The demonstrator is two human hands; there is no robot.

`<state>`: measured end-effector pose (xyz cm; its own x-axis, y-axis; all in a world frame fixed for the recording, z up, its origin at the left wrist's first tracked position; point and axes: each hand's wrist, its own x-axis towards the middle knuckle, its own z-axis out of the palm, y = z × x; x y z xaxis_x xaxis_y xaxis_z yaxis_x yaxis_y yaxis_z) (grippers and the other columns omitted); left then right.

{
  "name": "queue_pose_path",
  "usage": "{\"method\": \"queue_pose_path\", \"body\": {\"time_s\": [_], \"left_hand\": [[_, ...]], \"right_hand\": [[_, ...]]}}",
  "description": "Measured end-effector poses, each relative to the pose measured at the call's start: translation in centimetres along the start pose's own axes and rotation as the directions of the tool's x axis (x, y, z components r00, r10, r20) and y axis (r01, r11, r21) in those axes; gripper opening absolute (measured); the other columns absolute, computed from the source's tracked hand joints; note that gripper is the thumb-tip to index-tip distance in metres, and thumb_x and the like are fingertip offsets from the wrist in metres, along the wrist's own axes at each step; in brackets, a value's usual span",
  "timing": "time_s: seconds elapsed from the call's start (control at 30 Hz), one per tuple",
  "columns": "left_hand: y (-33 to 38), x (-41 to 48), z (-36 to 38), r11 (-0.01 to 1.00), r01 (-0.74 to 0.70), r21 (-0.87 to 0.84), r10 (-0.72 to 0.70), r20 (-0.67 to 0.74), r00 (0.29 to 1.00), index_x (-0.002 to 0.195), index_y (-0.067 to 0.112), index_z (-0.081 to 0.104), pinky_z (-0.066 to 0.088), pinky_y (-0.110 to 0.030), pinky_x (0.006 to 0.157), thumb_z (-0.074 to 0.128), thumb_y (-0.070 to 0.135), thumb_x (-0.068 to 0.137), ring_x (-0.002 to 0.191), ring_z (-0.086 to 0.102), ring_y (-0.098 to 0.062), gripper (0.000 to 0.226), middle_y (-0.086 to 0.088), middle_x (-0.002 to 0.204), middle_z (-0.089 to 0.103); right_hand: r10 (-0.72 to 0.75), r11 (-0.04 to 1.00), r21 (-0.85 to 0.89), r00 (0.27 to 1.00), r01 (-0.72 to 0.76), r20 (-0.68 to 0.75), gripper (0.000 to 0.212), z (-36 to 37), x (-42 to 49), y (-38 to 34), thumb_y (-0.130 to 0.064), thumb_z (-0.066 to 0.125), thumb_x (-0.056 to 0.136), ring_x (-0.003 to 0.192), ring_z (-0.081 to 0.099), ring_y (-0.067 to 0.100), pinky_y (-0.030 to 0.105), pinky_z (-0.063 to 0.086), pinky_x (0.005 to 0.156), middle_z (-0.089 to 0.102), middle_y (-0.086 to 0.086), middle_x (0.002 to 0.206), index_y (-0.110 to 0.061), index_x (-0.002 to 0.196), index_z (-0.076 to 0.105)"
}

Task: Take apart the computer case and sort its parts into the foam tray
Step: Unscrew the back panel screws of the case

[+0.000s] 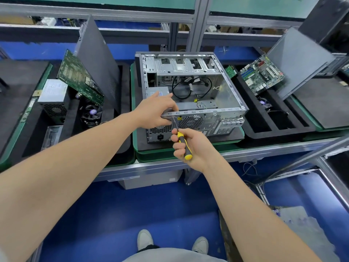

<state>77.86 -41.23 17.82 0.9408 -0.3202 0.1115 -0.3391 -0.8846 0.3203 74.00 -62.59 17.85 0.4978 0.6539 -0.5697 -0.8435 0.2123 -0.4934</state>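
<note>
Fingers (pixel 178 146) of the right hand (pixel 195 146) are curled round the handle of a yellow-and-black screwdriver (pixel 181 137). Most of the grip is buried in the fist, and only the butt and a short stretch near the shaft show. The thin shaft slants up and left to the top left corner of the rear panel of the computer case (pixel 222 87). The tip is too small to tell whether it sits in a screw. The right forearm comes in from the lower right with the wrist bent slightly.

The left hand (pixel 156 110) grips the case's rear top rim, fingers laid over the edge and thumb below on the vent grille. It covers that corner and much of the power supply inside (pixel 162 90). The left arm reaches straight in from the lower left.

The case lies open side up on a black pad in the middle of the bench, loose cables coiled inside. The right foam tray (pixel 273 129) holds a motherboard (pixel 262 74) and a leaning side panel (pixel 300 61). The left foam tray (pixel 75 118) holds a silver power unit (pixel 53 95), a tilted circuit board (pixel 79 78) and a fan (pixel 91 113).
</note>
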Motion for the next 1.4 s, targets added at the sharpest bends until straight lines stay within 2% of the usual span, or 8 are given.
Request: {"method": "queue_pose_path", "body": {"time_s": [0.2,0.4,0.5,0.6,0.73,0.9,1.07,1.4], "left_hand": [[0.1,0.1,0.1,1.0,0.011,0.016,-0.011,-0.01,1.0,0.118,0.026,0.06,0.01,-0.05,0.127,0.079,0.033,0.086,0.153,0.025,-0.017,0.037,0.012,0.143,0.057],[0.1,0.2,0.2,0.999,0.042,-0.005,-0.042,-0.016,0.999,0.118,0.026,0.061,0.008,-0.048,0.127,0.078,0.031,0.087,0.153,0.023,-0.014,0.035,0.012,0.131,0.063],[0.1,0.2,0.3,0.999,0.048,-0.006,-0.048,-0.029,0.998,0.117,0.026,0.062,0.009,-0.047,0.127,0.077,0.032,0.087,0.153,0.024,-0.013,0.034,0.012,0.13,0.064],[0.2,0.2,0.3,0.998,0.054,-0.012,-0.055,-0.036,0.998,0.115,0.025,0.063,0.009,-0.046,0.127,0.076,0.033,0.088,0.152,0.025,-0.012,0.031,0.012,0.128,0.064],[0.4,0.1,0.2,0.998,0.062,-0.03,-0.063,-0.037,0.997,0.113,0.025,0.063,0.01,-0.046,0.127,0.075,0.039,0.088,0.152,0.025,-0.013,0.032,0.012,0.126,0.065],[0.4,0.0,0.1,0.998,0.053,-0.032,-0.054,-0.046,0.997,0.111,0.027,0.063,0.011,-0.049,0.127,0.071,0.039,0.09,0.152,0.026,-0.013,0.025,0.012,0.125,0.065],[0.4,0.1,0.3,0.998,0.05,-0.036,-0.052,-0.045,0.998,0.111,0.028,0.063,0.011,-0.049,0.127,0.071,0.039,0.09,0.152,0.026,-0.013,0.025,0.012,0.125,0.065],[-0.2,0.2,0.6,0.999,0.038,0.009,-0.038,-0.055,0.998,0.114,0.029,0.062,0.015,-0.049,0.126,0.071,0.039,0.091,0.152,0.026,-0.013,0.026,0.015,0.125,0.064]], "right_hand": [[0.004,0.933,0.355,0.991,-0.053,0.136,0.023,-0.1,0.5,1.3,-0.019,0.045,0.108,0.033,0.031,0.006,0.017,0.023,0.028,0.049,0.0,0.067,-0.006,0.098,0.06],[-0.262,0.929,-0.318,0.942,0.187,-0.211,0.021,0.7,1.3,1.9,-0.012,0.042,0.105,0.041,0.024,0.013,0.024,0.016,0.039,0.05,0.005,0.064,-0.004,0.102,0.061],[-0.558,0.588,-0.788,0.796,0.183,-0.233,0.024,1.0,1.6,2.4,-0.015,0.039,0.106,0.047,0.034,0.017,0.029,0.026,0.046,0.055,0.008,0.068,-0.006,0.094,0.059],[-0.725,-0.055,-0.996,0.688,-0.067,-0.006,0.014,0.8,1.8,2.8,-0.016,0.042,0.107,0.057,0.04,0.017,0.035,0.034,0.056,0.045,0.002,0.072,-0.01,0.095,0.045],[-0.781,-0.212,-0.959,0.623,-0.189,0.05,0.006,1.0,2.1,3.1,-0.018,0.049,0.105,0.068,0.048,0.028,0.037,0.039,0.061,0.046,0.003,0.079,-0.014,0.109,0.049],[-0.756,0.059,-0.998,0.652,-0.022,-0.059,0.025,0.8,1.3,1.9,-0.022,0.047,0.105,0.069,0.064,0.025,0.032,0.043,0.055,0.067,0.007,0.079,-0.009,0.09,0.062],[-0.258,0.891,-0.442,0.919,0.107,-0.298,0.028,1.2,0.7,0.2,-0.018,0.049,0.104,0.045,0.049,0.015,0.025,0.042,0.042,0.066,0.004,0.07,-0.008,0.114,0.074],[0.02,0.991,0.128,0.999,-0.025,0.042,0.025,0.4,0.2,0.3,-0.026,0.045,0.112,0.035,0.032,0.005,0.017,0.023,0.031,0.056,0.0,0.07,-0.014,0.12,0.065]]}}
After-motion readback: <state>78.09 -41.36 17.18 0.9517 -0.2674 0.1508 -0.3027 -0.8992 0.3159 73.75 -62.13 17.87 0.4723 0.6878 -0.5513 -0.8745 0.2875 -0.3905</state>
